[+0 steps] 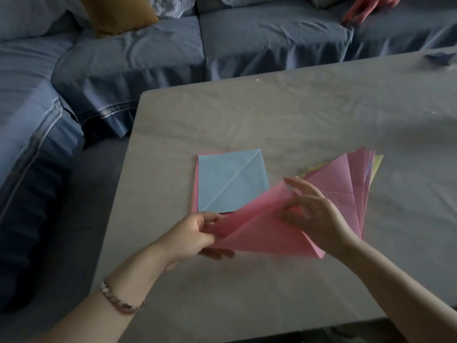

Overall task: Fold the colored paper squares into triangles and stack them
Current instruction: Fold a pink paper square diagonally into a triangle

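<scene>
A pink paper sheet (254, 229) is lifted off the table, partly folded over. My left hand (190, 237) pinches its left corner. My right hand (314, 214) holds its upper right part, thumb against the paper, the other fingers spread. A stack of flat squares (232, 180) lies just beyond, a light blue sheet with a diagonal crease on top and pink edges showing beneath. To the right lies a fanned pile of folded papers (351, 181), mostly pink with some yellow.
The papers lie on a grey marbled table (272, 112). A blue-covered sofa (148, 53) wraps around its far and left sides, with a mustard cushion (116, 13). Another person's hand (368, 7) rests on the sofa at the top right.
</scene>
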Available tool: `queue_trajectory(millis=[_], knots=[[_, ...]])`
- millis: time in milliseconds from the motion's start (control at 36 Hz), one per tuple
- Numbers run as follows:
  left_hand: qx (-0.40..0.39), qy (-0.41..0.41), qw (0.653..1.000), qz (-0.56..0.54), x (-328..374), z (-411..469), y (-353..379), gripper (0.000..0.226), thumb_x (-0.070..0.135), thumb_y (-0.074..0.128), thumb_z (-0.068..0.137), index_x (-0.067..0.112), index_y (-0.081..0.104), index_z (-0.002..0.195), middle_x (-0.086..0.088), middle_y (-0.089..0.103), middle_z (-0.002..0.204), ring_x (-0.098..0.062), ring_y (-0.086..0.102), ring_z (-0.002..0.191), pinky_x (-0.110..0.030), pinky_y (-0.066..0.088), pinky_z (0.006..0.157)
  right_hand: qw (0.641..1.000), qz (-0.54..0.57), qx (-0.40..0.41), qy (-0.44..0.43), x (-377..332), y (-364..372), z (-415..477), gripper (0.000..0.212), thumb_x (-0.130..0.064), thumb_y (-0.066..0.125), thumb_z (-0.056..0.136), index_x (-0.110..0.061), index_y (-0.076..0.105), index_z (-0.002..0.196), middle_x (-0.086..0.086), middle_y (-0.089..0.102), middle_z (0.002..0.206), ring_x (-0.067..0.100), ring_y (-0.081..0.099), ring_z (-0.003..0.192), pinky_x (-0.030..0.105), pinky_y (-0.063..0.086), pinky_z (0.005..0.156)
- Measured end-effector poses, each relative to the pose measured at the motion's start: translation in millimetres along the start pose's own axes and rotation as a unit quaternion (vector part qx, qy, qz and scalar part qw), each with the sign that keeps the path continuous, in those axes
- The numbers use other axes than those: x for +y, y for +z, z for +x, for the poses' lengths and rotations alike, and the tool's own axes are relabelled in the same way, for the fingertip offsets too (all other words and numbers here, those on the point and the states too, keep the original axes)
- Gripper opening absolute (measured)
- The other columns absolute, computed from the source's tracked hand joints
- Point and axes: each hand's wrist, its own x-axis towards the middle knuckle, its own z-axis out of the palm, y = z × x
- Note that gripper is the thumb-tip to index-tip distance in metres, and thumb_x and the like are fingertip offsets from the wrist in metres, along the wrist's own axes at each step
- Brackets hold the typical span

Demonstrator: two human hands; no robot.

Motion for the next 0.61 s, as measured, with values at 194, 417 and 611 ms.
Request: queue_trajectory(millis=[194,417,611], knots=[[-0.004,0.008,0.994,0.109,-2.2,-1.4,4.2,0.020,0.007,0.055,0.089,0.023,0.062,0.098,0.000,0.069,0.083,-0.007,0.062,0.069,-0.018,0.046,0.062,0.998,0.040,-0.018,0.046,-13.9,2.1,-4.4,0.016,-0.018,0.072,0.077,-0.034,0.069,0.074,-0.028,0.067,0.077,-0.013,0.060,0.071,0.005,0.043,0.070],[0.112,0.175,0.972,0.113,20.5,-2.0,31.9,0.010,0.025,0.069,0.079,0.020,0.060,0.082,0.016,0.064,0.070,0.002,0.058,0.067,-0.011,0.043,0.067,0.999,0.018,0.003,0.049,-28.4,3.4,-9.4,0.008,-0.026,0.071,0.075,-0.034,0.071,0.073,-0.025,0.068,0.075,-0.010,0.061,0.073,0.010,0.045,0.071],[0.191,0.199,0.959,0.060,27.7,-1.4,47.5,0.015,0.022,0.074,0.074,0.024,0.060,0.079,0.010,0.064,0.062,-0.001,0.053,0.054,-0.012,0.040,0.057,0.998,0.048,0.034,0.037,-35.9,1.1,-9.4,0.024,-0.016,0.074,0.073,-0.038,0.065,0.071,-0.019,0.069,0.077,-0.001,0.064,0.072,0.017,0.050,0.074]])
